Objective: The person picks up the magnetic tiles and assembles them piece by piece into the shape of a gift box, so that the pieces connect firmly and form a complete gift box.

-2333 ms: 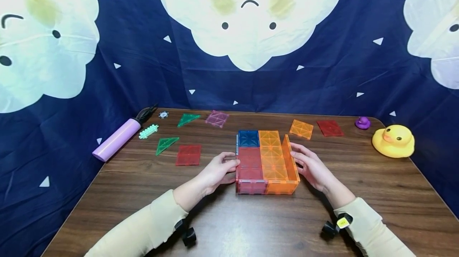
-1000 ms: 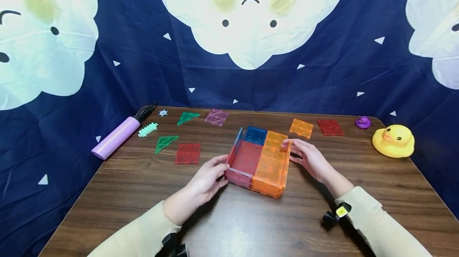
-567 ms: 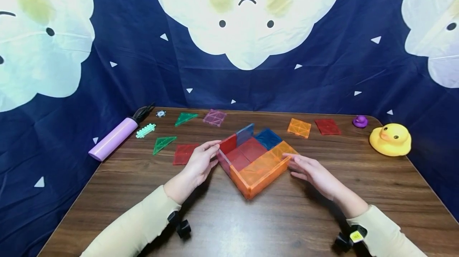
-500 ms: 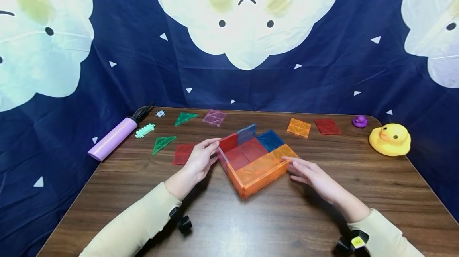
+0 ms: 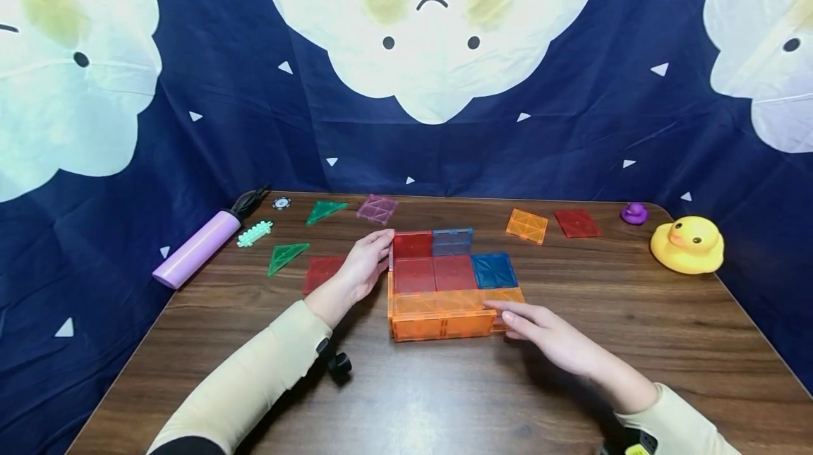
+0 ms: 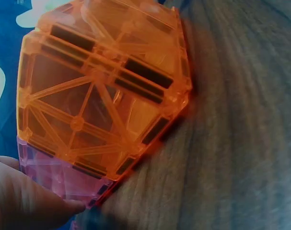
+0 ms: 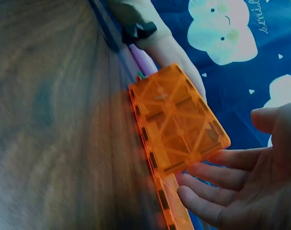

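Note:
A shallow box of magnetic tiles (image 5: pixel 416 276) stands on the table in the head view, its floor of red, orange and blue squares. Red and blue walls rise at the back, and an orange wall (image 5: pixel 441 326) faces the front. My left hand (image 5: pixel 360 268) grips the box's left end; in the left wrist view its thumb (image 6: pixel 37 201) lies on a pink tile (image 6: pixel 59 177), with a finger behind. My right hand (image 5: pixel 549 335) reaches in from the right with fingers fairly straight, fingertips at the orange wall's right end (image 7: pixel 181 120). The right-hand side has no wall.
Loose tiles lie behind the box: an orange square (image 5: pixel 527 226), a red square (image 5: pixel 576 223), a purple square (image 5: pixel 377 209) and green triangles (image 5: pixel 288 257). A lilac pump-like cylinder (image 5: pixel 198 249) lies left. A yellow duck (image 5: pixel 687 245) and purple duck (image 5: pixel 634 214) stand right.
The tile box has turned clockwise about a quarter turn, so the orange wall now faces the front. My left hand shifted up and leftward along with it; the right hand came nearer the front.

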`<state>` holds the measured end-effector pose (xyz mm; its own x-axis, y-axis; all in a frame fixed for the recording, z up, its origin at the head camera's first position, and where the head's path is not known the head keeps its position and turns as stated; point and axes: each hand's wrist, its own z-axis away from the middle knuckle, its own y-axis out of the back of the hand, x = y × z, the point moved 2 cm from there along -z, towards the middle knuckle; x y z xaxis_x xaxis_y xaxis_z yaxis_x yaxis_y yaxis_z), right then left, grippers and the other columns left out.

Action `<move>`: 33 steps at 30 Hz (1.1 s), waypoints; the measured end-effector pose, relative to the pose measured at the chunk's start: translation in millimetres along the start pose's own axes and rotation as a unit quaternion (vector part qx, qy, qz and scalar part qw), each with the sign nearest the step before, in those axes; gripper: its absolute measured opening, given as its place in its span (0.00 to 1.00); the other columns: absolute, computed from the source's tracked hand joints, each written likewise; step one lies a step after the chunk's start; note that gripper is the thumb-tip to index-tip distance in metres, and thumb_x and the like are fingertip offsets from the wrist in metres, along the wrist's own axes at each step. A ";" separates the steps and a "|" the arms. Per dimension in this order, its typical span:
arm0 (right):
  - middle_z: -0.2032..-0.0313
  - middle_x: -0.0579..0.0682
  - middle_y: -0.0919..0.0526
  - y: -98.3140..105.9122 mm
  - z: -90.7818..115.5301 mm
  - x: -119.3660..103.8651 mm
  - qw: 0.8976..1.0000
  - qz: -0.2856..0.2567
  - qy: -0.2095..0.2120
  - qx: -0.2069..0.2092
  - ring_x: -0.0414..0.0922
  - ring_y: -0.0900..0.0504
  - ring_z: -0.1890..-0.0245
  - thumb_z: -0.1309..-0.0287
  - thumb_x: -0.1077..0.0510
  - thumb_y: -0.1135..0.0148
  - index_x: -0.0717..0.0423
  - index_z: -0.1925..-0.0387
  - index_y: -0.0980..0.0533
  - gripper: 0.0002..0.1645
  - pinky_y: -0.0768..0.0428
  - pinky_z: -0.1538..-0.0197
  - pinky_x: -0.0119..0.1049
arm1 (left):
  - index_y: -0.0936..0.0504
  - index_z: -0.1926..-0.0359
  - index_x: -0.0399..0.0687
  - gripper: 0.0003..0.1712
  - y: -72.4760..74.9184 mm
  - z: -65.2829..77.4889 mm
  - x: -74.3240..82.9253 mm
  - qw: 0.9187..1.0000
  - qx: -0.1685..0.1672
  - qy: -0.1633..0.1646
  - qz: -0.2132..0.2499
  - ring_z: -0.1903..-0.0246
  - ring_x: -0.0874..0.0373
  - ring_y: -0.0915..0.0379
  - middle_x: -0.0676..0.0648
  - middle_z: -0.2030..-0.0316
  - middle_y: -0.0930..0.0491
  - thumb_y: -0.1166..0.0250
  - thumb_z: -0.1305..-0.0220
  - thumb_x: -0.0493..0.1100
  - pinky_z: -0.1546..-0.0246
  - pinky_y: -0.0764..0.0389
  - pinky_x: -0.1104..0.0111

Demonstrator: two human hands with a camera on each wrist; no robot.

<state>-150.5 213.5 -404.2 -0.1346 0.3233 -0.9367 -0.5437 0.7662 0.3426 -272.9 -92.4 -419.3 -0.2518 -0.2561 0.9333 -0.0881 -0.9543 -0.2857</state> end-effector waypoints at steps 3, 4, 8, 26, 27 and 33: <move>0.31 0.71 0.34 12.4 -5.5 3.5 0.998 -0.017 -0.009 0.055 0.66 0.34 0.31 0.18 0.53 0.58 0.73 0.29 0.37 0.31 0.27 0.35 0.50 | 0.53 0.22 0.32 0.35 0.7 8.0 -1.7 1.000 0.003 0.011 0.011 0.27 0.41 0.49 0.34 0.27 0.44 0.52 0.19 0.43 0.27 0.47 0.52; 0.30 0.71 0.35 17.6 -7.4 5.5 0.996 -0.034 -0.016 0.075 0.67 0.35 0.31 0.18 0.52 0.58 0.73 0.28 0.39 0.31 0.29 0.34 0.52 | 0.56 0.21 0.34 0.37 1.4 12.4 -2.4 1.000 0.005 0.014 0.014 0.26 0.41 0.52 0.35 0.25 0.48 0.52 0.20 0.44 0.26 0.49 0.52; 0.26 0.72 0.44 38.6 -13.1 17.5 0.979 -0.140 -0.065 0.130 0.64 0.42 0.27 0.18 0.49 0.61 0.71 0.23 0.50 0.37 0.33 0.31 0.50 | 0.57 0.20 0.35 0.39 5.9 34.8 -7.6 1.000 0.000 0.021 0.021 0.25 0.38 0.58 0.35 0.22 0.57 0.52 0.21 0.45 0.25 0.53 0.49; 0.41 0.53 0.22 58.0 -20.9 40.4 0.915 -0.359 -0.104 0.150 0.42 0.21 0.42 0.21 0.57 0.58 0.65 0.21 0.59 0.38 0.28 0.36 0.35 | 0.52 0.20 0.36 0.36 10.0 65.3 -23.4 0.995 -0.099 0.014 0.003 0.23 0.41 0.57 0.34 0.23 0.49 0.51 0.23 0.37 0.31 0.43 0.39; 0.41 0.52 0.22 57.6 -20.9 39.9 0.915 -0.359 -0.102 0.156 0.42 0.21 0.42 0.22 0.58 0.57 0.65 0.21 0.58 0.37 0.28 0.37 0.35 | 0.51 0.20 0.36 0.36 10.1 64.7 -24.1 0.995 -0.098 0.014 0.006 0.23 0.42 0.56 0.35 0.22 0.49 0.51 0.23 0.37 0.31 0.43 0.40; 0.45 0.47 0.19 56.2 -21.3 35.5 0.913 -0.363 -0.078 0.169 0.45 0.21 0.42 0.22 0.62 0.54 0.63 0.22 0.54 0.35 0.23 0.41 0.37 | 0.51 0.20 0.36 0.36 9.6 61.8 -23.5 0.995 -0.099 0.007 0.011 0.24 0.42 0.54 0.36 0.22 0.49 0.50 0.23 0.36 0.32 0.42 0.39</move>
<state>-203.5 256.2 -419.7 0.2944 -0.2818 -0.9132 -0.1530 0.9293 -0.3361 -208.3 -105.0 -430.5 -0.2686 -0.2723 0.9240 -0.2705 -0.8993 -0.3436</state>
